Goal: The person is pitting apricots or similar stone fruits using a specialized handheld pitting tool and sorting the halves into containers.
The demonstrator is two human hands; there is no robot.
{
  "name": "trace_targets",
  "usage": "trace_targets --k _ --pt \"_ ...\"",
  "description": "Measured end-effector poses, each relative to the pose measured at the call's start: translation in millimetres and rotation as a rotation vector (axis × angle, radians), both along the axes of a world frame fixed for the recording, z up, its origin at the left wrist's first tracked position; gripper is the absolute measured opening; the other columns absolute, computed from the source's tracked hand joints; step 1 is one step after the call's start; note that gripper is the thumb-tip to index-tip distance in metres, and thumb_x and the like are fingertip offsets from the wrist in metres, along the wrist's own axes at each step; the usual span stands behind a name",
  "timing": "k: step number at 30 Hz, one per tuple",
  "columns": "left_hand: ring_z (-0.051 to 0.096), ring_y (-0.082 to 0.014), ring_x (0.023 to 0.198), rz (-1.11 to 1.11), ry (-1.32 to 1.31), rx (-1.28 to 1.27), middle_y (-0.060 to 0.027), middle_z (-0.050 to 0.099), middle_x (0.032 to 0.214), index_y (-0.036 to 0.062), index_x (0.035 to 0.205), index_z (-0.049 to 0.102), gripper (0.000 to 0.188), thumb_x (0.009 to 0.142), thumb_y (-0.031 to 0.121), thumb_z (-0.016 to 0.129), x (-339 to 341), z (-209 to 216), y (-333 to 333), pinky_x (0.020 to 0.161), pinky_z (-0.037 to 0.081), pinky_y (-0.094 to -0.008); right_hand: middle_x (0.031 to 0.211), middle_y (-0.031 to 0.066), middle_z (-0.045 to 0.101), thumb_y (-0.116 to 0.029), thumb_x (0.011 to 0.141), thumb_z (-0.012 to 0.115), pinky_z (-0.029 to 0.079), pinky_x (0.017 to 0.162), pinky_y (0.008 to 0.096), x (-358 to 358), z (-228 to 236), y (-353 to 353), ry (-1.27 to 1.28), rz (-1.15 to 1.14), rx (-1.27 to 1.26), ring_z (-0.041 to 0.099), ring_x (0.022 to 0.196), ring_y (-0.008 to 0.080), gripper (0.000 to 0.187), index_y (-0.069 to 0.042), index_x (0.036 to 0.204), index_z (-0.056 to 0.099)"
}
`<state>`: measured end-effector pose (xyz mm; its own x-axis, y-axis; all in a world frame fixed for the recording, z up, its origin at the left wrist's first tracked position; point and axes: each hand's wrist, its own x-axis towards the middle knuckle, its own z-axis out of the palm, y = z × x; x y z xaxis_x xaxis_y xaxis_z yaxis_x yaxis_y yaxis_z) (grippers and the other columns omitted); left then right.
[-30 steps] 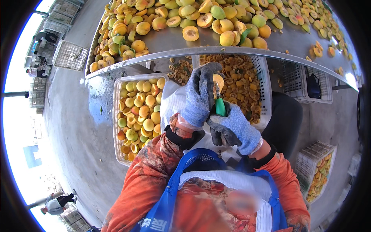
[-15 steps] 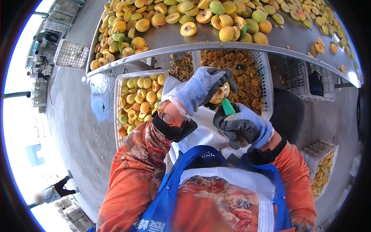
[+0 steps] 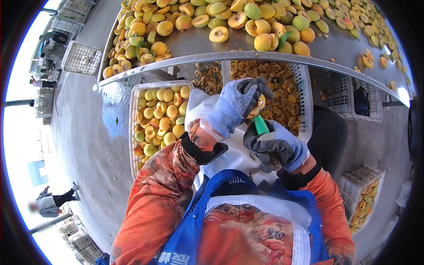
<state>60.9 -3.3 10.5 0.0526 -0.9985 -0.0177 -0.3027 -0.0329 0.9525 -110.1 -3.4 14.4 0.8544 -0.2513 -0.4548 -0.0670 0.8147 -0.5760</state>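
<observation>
- Steel table (image 3: 201, 46), piled with halved and whole-looking yellow stone fruit (image 3: 176, 20); bare metal shows along its near edge.
- Slotted white crate (image 3: 304, 95), partly under the near edge of the steel table, filled with orange cut pieces (image 3: 289, 108).
- Shallow white crate (image 3: 133, 121), on the near side of the steel table toward its left end, holding plump yellow fruit (image 3: 160, 115), some cut.
- White lattice crate (image 3: 351, 185), well out from the steel table's near edge on the right, with yellow-orange fruit inside.
- Left hand (image 3: 234, 104), in a blue-grey knit glove, near side of the steel table; its fingers are clamped round a fruit.
- Right hand (image 3: 280, 145), gloved alike, farther from the steel table; its fingers are curled tight on a handle.
- Green-handled hand tool (image 3: 261, 126), pointing toward the steel table, its metal end at the fruit; depth cannot be told.
- Held stone fruit (image 3: 261, 103), before the steel table's near edge, mostly hidden by the glove.
</observation>
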Motion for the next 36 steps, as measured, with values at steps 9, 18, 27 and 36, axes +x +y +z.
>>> trace_targets --k 9,18,27,36 --pt "0.061 -0.0161 0.074 0.008 0.539 0.193 -0.0078 0.065 0.088 0.0027 0.109 0.059 0.036 0.083 0.028 0.062 25 18 5 0.071 0.049 -0.0294 0.052 0.0020 0.047 -0.015 0.077 0.061 0.040 0.036 0.0258 35 11 8 -0.156 -0.219 0.419 0.044 0.034 0.0123 0.021 -0.001 0.087 0.048" --pt "0.064 -0.0158 0.085 0.907 0.327 0.304 -0.0064 0.065 0.093 0.0032 0.111 0.057 0.035 0.086 0.028 0.055 172 -51 66 0.053 0.053 -0.0276 0.046 0.0009 0.040 -0.012 0.085 0.055 0.029 0.028 0.0259 3 -4 -41 -0.267 -0.513 0.113 0.036 0.030 0.0131 0.019 -0.002 0.098 0.047" --pt "0.060 -0.0301 0.089 0.610 -0.718 0.551 -0.0141 0.062 0.097 0.0125 0.116 0.055 0.041 0.076 0.018 0.061 242 -189 105 0.078 0.047 -0.0391 0.047 -0.0005 0.040 -0.014 0.091 0.046 0.032 0.028 0.0248 -17 -45 -46 -0.067 -0.513 0.040 0.038 0.031 0.0124 0.015 -0.003 0.100 0.048" --pt "0.063 -0.0285 0.077 0.297 -0.841 0.853 -0.0135 0.066 0.080 0.0057 0.089 0.064 0.025 0.076 0.027 0.062 229 -77 47 0.067 0.049 -0.0379 0.051 0.0067 0.048 -0.010 0.073 0.061 0.036 0.033 0.0273 -9 -23 -50 0.099 -0.430 0.059 0.044 0.035 0.0162 0.020 0.001 0.089 0.053"
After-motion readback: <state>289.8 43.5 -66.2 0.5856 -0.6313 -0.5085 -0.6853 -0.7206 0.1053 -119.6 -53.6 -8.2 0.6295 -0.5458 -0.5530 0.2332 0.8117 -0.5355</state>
